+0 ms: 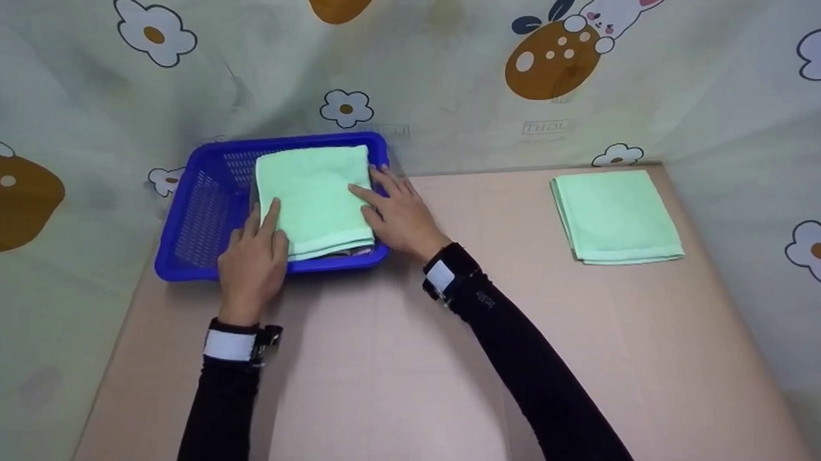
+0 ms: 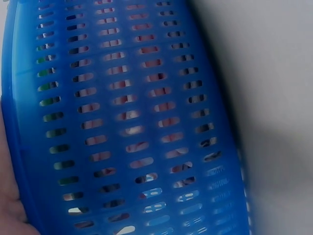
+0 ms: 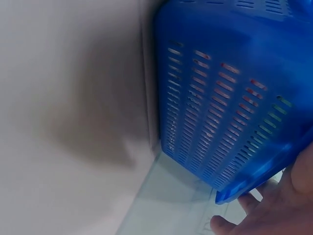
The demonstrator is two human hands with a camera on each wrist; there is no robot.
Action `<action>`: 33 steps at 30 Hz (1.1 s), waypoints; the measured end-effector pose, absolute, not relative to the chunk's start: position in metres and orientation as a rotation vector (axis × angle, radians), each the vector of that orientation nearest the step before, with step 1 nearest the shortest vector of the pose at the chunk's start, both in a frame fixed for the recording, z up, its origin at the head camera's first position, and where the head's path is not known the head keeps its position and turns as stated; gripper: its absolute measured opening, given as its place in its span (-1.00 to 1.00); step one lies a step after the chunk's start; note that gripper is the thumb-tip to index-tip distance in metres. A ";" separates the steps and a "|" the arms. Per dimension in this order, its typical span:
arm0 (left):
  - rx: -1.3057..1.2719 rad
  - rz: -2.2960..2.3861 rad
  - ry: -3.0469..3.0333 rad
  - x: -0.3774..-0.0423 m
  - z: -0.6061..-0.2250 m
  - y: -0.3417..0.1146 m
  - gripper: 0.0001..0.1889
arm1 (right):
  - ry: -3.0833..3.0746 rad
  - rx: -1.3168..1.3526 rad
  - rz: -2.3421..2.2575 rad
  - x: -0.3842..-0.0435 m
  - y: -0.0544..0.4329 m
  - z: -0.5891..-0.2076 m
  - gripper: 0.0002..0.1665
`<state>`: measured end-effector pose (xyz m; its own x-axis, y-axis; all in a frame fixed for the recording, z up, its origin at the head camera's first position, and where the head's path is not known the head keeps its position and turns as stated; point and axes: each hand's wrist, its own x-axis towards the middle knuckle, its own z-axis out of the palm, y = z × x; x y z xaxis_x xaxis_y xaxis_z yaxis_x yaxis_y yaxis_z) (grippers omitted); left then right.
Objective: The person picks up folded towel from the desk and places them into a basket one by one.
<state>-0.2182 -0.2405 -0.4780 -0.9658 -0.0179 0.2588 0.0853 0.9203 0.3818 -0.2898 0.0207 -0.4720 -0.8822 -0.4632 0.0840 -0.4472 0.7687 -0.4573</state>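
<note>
A folded light-green cloth (image 1: 315, 202) lies in the right part of a blue plastic basket (image 1: 204, 273), on top of other contents barely visible below its front edge. At the cloth's front left corner, my left hand (image 1: 253, 265) reaches over the basket's front rim, fingers extended and touching the fabric. My right hand (image 1: 407, 220) rests across the right rim, its fingers spread along the cloth's right edge. The right wrist view shows those fingers (image 3: 249, 203) beside the rim. Only a strip of my left hand (image 2: 10, 196) appears in the left wrist view.
A second folded light-green cloth (image 1: 619, 215) lies at the table's back right. The basket stands at the back left of the beige table (image 1: 390, 382), close to a patterned curtain (image 1: 445, 73). Pinkish and green contents show through the basket's slots.
</note>
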 end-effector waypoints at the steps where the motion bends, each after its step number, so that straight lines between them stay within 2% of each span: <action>1: -0.051 -0.582 -2.824 -0.218 -0.478 -0.241 -0.44 | 2.918 -0.758 -0.756 -0.289 0.021 -0.472 -0.41; 8: -0.042 -0.595 -2.802 -0.217 -0.477 -0.239 -0.43 | 2.895 -0.897 -0.809 -0.271 0.038 -0.473 -0.35; 14: -0.033 -0.587 -2.801 -0.217 -0.475 -0.238 -0.43 | 2.928 -0.884 -0.775 -0.255 0.086 -0.470 -0.30; 21: -0.034 -0.586 -2.798 -0.219 -0.473 -0.239 -0.43 | 2.952 -0.481 -0.706 -0.252 0.188 -0.460 -0.27; 28: -0.037 -0.612 -2.807 -0.219 -0.473 -0.239 -0.43 | 2.951 -0.058 -0.959 -0.252 0.281 -0.447 -0.20; 33: -0.036 -0.611 -2.813 -0.220 -0.473 -0.239 -0.43 | 2.970 0.247 -1.096 -0.244 0.341 -0.456 -0.16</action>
<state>-0.2199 -0.2385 -0.4733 -0.9654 -0.0311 0.2591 0.0791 0.9112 0.4044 -0.2441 0.3407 -0.4556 -0.9873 0.1572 -0.0220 0.1338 0.7498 -0.6480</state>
